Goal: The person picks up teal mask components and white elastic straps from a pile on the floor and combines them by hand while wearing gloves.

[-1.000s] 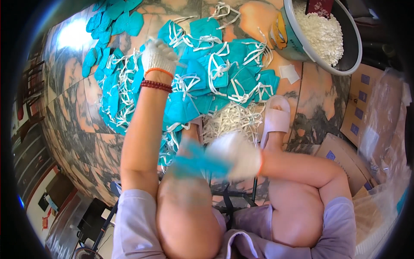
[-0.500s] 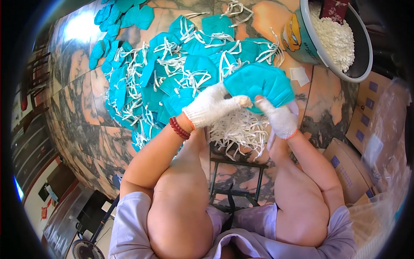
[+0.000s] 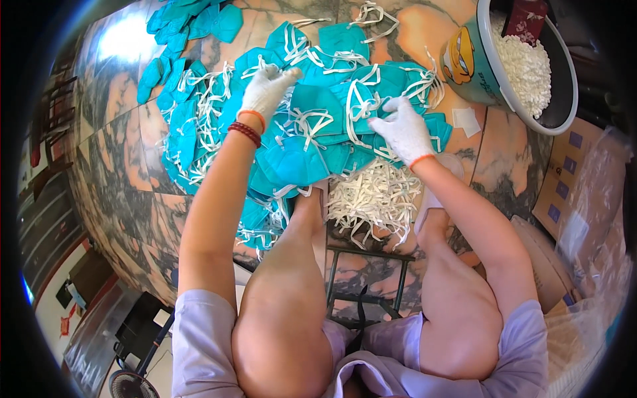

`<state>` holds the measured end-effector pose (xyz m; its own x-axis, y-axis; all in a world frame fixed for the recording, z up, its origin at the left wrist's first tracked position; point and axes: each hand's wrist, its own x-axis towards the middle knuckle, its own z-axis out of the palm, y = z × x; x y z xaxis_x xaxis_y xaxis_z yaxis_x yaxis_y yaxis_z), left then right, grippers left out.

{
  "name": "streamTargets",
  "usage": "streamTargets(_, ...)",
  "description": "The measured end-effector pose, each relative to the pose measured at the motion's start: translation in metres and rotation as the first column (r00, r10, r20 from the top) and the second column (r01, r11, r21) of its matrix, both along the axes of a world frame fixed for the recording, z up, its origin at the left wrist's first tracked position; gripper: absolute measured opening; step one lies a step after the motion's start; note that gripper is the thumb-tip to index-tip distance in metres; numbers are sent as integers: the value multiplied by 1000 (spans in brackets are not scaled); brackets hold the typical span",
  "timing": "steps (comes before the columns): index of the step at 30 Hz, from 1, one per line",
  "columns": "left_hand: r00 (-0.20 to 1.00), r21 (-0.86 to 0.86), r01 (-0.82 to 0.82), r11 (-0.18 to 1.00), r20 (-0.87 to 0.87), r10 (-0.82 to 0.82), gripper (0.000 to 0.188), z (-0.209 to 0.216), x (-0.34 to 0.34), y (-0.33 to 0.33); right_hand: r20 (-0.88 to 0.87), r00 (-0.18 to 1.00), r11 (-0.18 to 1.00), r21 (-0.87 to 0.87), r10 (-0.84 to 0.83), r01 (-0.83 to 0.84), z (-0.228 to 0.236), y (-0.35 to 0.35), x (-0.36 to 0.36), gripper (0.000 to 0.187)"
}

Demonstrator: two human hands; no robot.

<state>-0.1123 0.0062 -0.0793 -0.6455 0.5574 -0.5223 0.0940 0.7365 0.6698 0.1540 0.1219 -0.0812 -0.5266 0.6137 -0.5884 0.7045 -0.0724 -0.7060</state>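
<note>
Both my hands wear white knitted gloves and are above a spread heap of turquoise face masks (image 3: 295, 159) with white straps. My left hand (image 3: 265, 89) is over the middle of the heap, fingers apart, with no mask in it. Over the heap's right side, my right hand (image 3: 403, 132) has its thumb and fingers parted, beside the looped straps of a mask. Between my feet lies a pile of loose white straps (image 3: 375, 202). What lies directly under the gloves is hidden.
A large tilted bucket (image 3: 474, 69) at the far right holds small white pieces (image 3: 524, 73) and a dark red object (image 3: 526, 20). More turquoise masks (image 3: 225, 23) lie far left. Cardboard boxes (image 3: 564, 166) and clear plastic (image 3: 590, 232) stand right. A fan (image 3: 129, 385) is lower left.
Both hands held a turquoise mask above the strap pile; it has left my hands. My left hand moved up and left, my right hand up and slightly left, both over the heap.
</note>
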Motion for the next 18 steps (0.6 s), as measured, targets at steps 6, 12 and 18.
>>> streamTargets(6,961,-181,204,962,-150,-232,67,-11,36,-5,-142,975,983,-89,-173,161,-44,-22,-5,42)
streamTargets(12,791,258,209,943,523,-318,22,56,28,-34,-359,922,835,544,147,79,34,12,12,15)
streamTargets(18,386,400,767,501,335,-859,17,142,60,-10,95,879,352,892,467,-283,79,36,28,10)
